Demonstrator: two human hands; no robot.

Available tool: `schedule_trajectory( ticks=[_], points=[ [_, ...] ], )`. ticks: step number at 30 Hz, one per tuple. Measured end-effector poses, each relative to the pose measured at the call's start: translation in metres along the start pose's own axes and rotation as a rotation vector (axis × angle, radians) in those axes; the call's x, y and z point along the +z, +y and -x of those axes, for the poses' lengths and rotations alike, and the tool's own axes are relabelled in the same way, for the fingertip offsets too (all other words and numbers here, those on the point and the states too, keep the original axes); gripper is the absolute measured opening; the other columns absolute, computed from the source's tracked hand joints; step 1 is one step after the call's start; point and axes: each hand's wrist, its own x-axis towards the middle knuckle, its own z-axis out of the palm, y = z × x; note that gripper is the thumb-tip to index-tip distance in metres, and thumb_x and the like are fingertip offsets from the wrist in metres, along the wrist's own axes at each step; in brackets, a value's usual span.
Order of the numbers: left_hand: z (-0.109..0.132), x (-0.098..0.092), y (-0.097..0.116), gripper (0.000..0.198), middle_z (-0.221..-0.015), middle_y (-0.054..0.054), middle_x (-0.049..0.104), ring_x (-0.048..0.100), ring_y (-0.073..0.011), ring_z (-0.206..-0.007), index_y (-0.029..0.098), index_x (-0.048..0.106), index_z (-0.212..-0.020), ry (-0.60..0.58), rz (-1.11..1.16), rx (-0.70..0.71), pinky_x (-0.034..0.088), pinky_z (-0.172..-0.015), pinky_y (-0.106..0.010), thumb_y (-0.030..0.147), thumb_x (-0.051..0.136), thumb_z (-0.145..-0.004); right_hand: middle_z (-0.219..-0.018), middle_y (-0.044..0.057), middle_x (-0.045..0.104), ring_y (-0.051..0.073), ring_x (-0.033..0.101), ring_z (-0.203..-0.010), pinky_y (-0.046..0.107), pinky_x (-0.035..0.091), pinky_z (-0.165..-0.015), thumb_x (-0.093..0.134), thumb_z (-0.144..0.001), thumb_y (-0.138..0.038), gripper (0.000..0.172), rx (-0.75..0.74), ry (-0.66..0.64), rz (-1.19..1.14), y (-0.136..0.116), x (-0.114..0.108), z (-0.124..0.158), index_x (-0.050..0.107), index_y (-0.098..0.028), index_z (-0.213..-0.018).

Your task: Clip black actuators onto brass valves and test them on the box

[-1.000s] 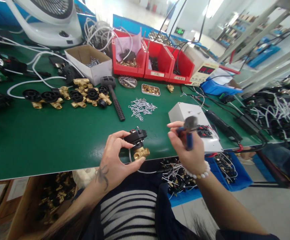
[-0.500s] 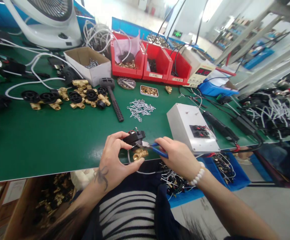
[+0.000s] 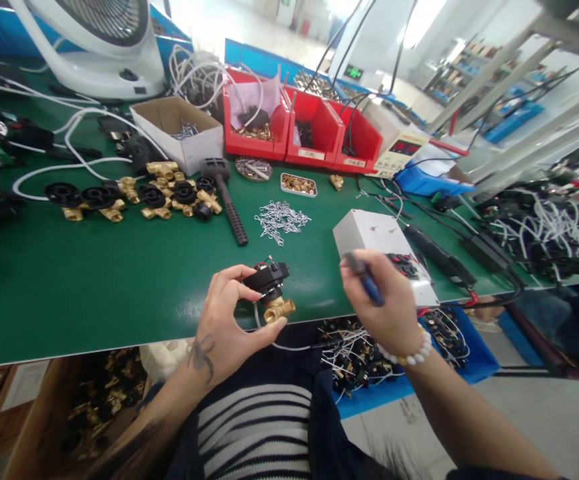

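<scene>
At the front edge of the green bench, my left hand (image 3: 232, 303) is closed on a valve (image 3: 278, 308) with a brass body and a black round actuator head (image 3: 268, 275) on top. A white cable runs down from it past the bench edge. To the right, in front of the grey switch box (image 3: 369, 230), my right hand (image 3: 384, 300) is wrapped round blue-handled pliers (image 3: 370, 287), apart from the valve. The pliers are blurred and partly hidden by the fingers. Behind the valve lies a heap of silver clips (image 3: 282, 220).
A black mallet (image 3: 229, 207) lies beside several brass valve bodies (image 3: 159, 210). Behind stand a white carton (image 3: 194, 147), red bins (image 3: 309, 153), a small tin (image 3: 298, 185) of brass parts and a fan (image 3: 104, 73). A soldering-iron-like tool (image 3: 444, 257) lies right, above a blue crate (image 3: 479, 363).
My right hand has drawn the pliers away from the valve, to the right, and turned them in its grip. My left hand and the valve have stayed in place.
</scene>
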Motion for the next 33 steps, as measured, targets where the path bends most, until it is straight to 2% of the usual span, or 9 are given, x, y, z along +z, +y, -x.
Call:
schedule_trajectory(
  ticks=[2,6,7,12,17,22,28,31,33],
  points=[
    [-0.0002,-0.0004,-0.0001,0.031,-0.119,-0.012,0.06,0.061,-0.0265,-0.11,0.019,0.055,-0.09,0.003,0.009,-0.002,0.056,-0.092,-0.05,0.027,0.08,-0.074,-0.083,0.002,0.059,0.014,0.053,-0.064,0.027,0.044,-0.061,0.052,-0.089,-0.011,0.017,0.033,0.111,-0.026,-0.0005,0.0014,0.0011,0.054,-0.021,-0.102],
    [-0.0004,-0.0011,-0.0009,0.031,-0.118,-0.012,0.06,0.061,-0.0275,-0.11,0.019,0.055,-0.09,0.006,-0.006,0.013,0.056,-0.092,-0.052,0.028,0.08,-0.073,-0.075,0.002,0.057,0.014,0.05,-0.058,0.027,0.037,-0.054,0.047,-0.083,-0.004,0.019,-0.101,-0.357,0.095,-0.0018,0.0055,0.0012,0.056,-0.02,-0.091],
    [-0.0004,-0.0011,-0.0011,0.031,-0.118,-0.012,0.06,0.061,-0.0277,-0.11,0.019,0.055,-0.09,0.004,-0.007,0.011,0.055,-0.092,-0.052,0.028,0.079,-0.073,-0.075,0.003,0.058,0.014,0.052,-0.06,0.027,0.038,-0.055,0.046,-0.084,-0.004,0.02,-0.118,-0.385,0.102,-0.0018,0.0048,0.0,0.057,-0.02,-0.091],
    [-0.0005,-0.0006,-0.0019,0.032,-0.118,-0.012,0.06,0.061,-0.027,-0.11,0.02,0.054,-0.089,0.003,0.004,0.001,0.056,-0.092,-0.051,0.029,0.08,-0.073,-0.082,0.002,0.057,0.014,0.052,-0.065,0.026,0.042,-0.061,0.051,-0.087,-0.008,0.02,-0.031,0.093,-0.022,-0.0007,-0.0002,-0.004,0.053,-0.021,-0.102],
    [-0.0007,-0.0007,-0.0027,0.033,-0.118,-0.011,0.06,0.061,-0.0272,-0.11,0.02,0.054,-0.089,0.005,-0.016,0.019,0.056,-0.093,-0.05,0.029,0.08,-0.073,-0.073,0.001,0.056,0.015,0.048,-0.057,0.027,0.033,-0.051,0.047,-0.081,-0.002,0.025,-0.209,-0.368,0.125,-0.0005,0.0036,-0.0034,0.057,-0.019,-0.095],
    [-0.0009,-0.0003,-0.0028,0.032,-0.118,-0.011,0.06,0.061,-0.0265,-0.109,0.02,0.054,-0.089,-0.001,-0.009,0.014,0.056,-0.092,-0.05,0.03,0.08,-0.074,-0.082,0.001,0.058,0.014,0.053,-0.066,0.026,0.043,-0.062,0.05,-0.09,-0.01,0.015,-0.062,0.066,-0.024,-0.0026,-0.0011,-0.0039,0.053,-0.021,-0.1],
    [-0.0015,-0.001,-0.0025,0.032,-0.118,-0.012,0.06,0.061,-0.0274,-0.111,0.02,0.053,-0.089,-0.006,-0.034,0.022,0.056,-0.092,-0.051,0.029,0.08,-0.073,-0.073,0.002,0.057,0.015,0.049,-0.057,0.029,0.035,-0.053,0.044,-0.084,-0.005,0.022,-0.152,-0.429,0.164,-0.006,-0.0019,-0.0048,0.058,-0.019,-0.093],
    [-0.0017,-0.0016,-0.002,0.032,-0.118,-0.012,0.06,0.062,-0.027,-0.109,0.02,0.053,-0.089,-0.005,-0.033,0.018,0.056,-0.092,-0.051,0.029,0.08,-0.073,-0.082,0.003,0.06,0.015,0.056,-0.068,0.028,0.043,-0.061,0.046,-0.092,-0.012,0.014,-0.04,-0.138,0.028,-0.0068,-0.0039,-0.0053,0.055,-0.02,-0.099],
    [-0.002,-0.0019,-0.0018,0.032,-0.118,-0.012,0.06,0.062,-0.0272,-0.109,0.02,0.053,-0.088,-0.006,-0.032,0.014,0.057,-0.091,-0.051,0.028,0.08,-0.073,-0.081,0.003,0.059,0.015,0.054,-0.066,0.027,0.042,-0.059,0.047,-0.091,-0.012,0.012,-0.015,-0.074,0.01,-0.0059,-0.0007,-0.0036,0.054,-0.02,-0.098]
  ],
)
